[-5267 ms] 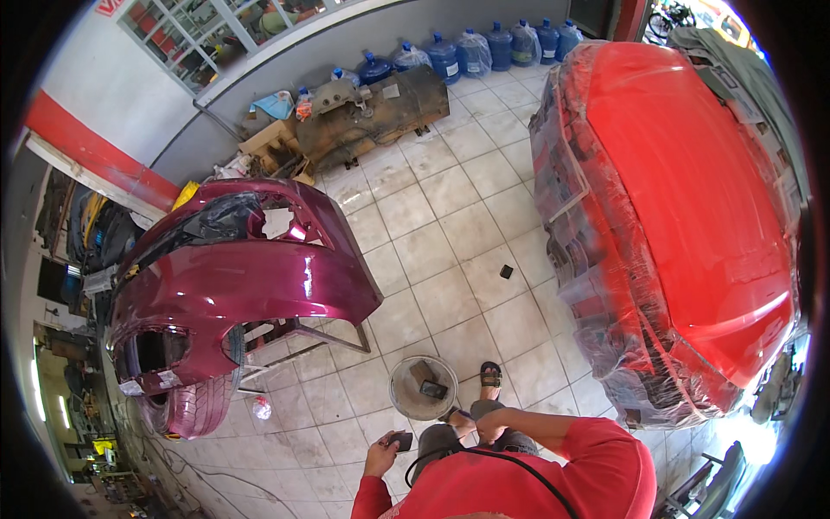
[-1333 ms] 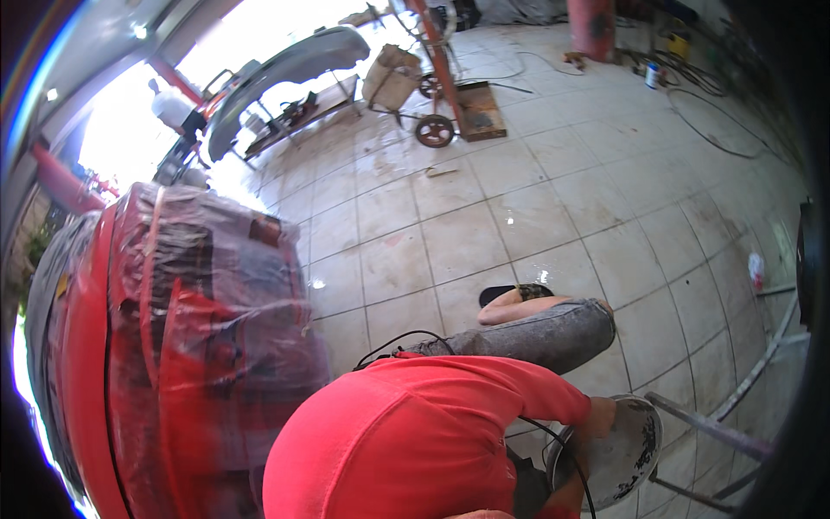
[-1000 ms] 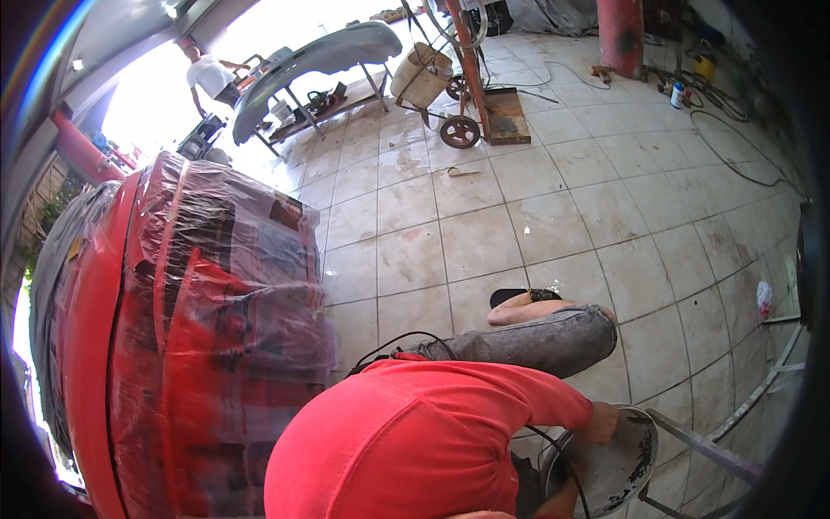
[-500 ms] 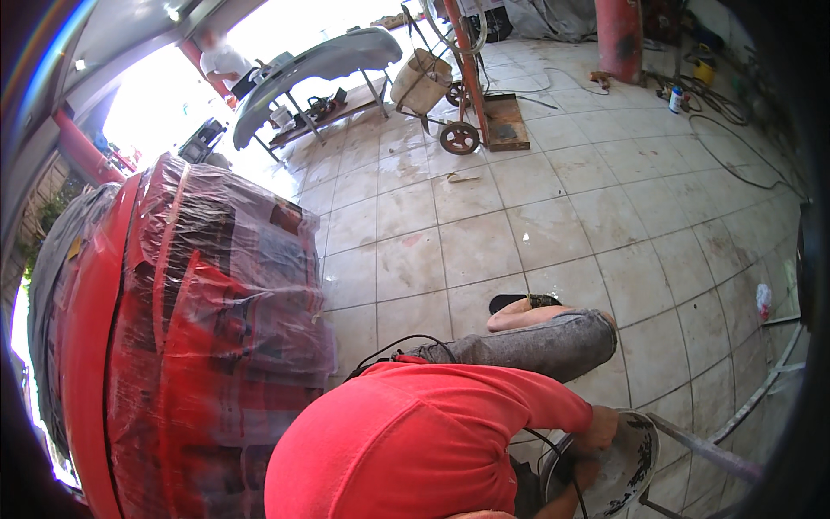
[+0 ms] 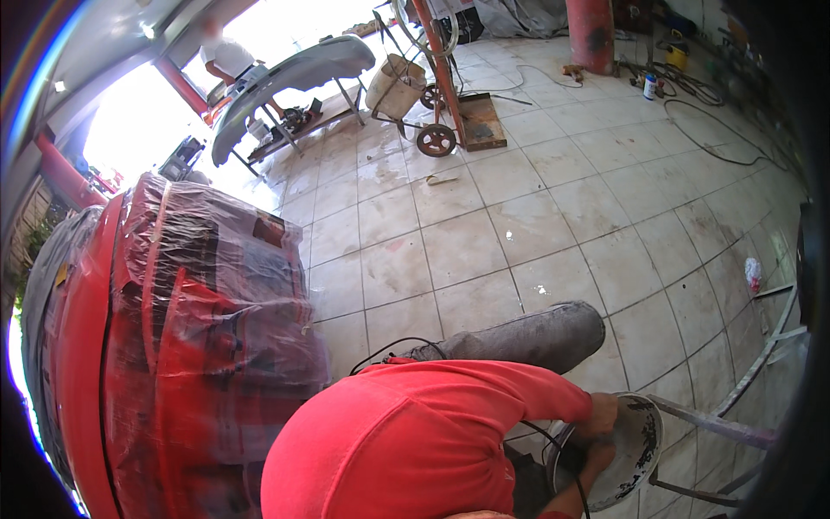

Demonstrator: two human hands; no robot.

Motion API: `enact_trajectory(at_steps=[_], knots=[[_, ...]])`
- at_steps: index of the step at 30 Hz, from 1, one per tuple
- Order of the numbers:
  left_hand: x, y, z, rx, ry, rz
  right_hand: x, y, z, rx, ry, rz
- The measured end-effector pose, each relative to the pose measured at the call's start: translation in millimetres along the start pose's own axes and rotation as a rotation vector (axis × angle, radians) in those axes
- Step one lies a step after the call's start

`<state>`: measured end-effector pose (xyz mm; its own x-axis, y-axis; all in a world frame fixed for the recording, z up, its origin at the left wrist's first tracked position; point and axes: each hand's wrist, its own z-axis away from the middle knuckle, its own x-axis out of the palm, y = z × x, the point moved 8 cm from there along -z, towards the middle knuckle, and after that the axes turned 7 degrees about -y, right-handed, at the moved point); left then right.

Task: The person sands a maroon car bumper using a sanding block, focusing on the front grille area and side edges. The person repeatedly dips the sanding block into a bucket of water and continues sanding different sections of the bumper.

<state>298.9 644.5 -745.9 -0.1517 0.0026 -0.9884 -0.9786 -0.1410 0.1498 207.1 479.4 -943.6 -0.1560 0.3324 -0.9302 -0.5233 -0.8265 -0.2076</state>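
Note:
My left arm, in a red sleeve, reaches over to a round bucket point(image 5: 647, 424), pale inside with dark stains on its wall. My left hand point(image 5: 598, 417) is at the bucket's mouth, bent downward with its fingers curled. Close below it is my right hand point(image 5: 596, 454), its bare forearm rising from the lower edge; it too looks closed. The hands are near each other, partly inside the bucket. Whatever they hold, if anything, is hidden. A thin black cord point(image 5: 553, 439) hangs down in front of the bucket. My bent leg in grey trousers point(image 5: 519, 333) lies beyond my arm.
A red car point(image 5: 86, 320) wrapped in plastic sheeting point(image 5: 233, 294) stands left. Metal bars point(image 5: 709, 422) reach toward the bucket from the right. Farther off are a wheeled cart point(image 5: 398, 86), a grey bumper point(image 5: 294, 82) on a stand, a person in white point(image 5: 229, 59), and hoses point(image 5: 692, 86).
The view has swung slightly, so the background sits farther left. My hands have come closer together and slightly higher in the bucket. My foot, visible before, is now hidden behind my leg.

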Motion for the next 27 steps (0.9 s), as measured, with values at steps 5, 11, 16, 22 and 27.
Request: enact_trajectory(at_steps=[5, 11, 16, 22, 27], knots=[[17, 0, 0, -0.034, -0.020, 0.029, 5, -10, 3, -0.068, 0.008, -0.124], [3, 1, 0, 0.019, -0.018, 0.004, 104, 59, -1, -0.239, -0.312, 0.210], [31, -3, -10, -0.013, 0.066, 0.061, 46, -6, 24, -0.207, -0.383, 0.056], [26, 3, -8, 0.090, -0.055, 0.113, 4, -38, 41, -0.133, -0.313, -0.170], [24, 7, -7, 0.103, -0.095, 0.127, 5, -43, 51, -0.149, -0.372, -0.048]])
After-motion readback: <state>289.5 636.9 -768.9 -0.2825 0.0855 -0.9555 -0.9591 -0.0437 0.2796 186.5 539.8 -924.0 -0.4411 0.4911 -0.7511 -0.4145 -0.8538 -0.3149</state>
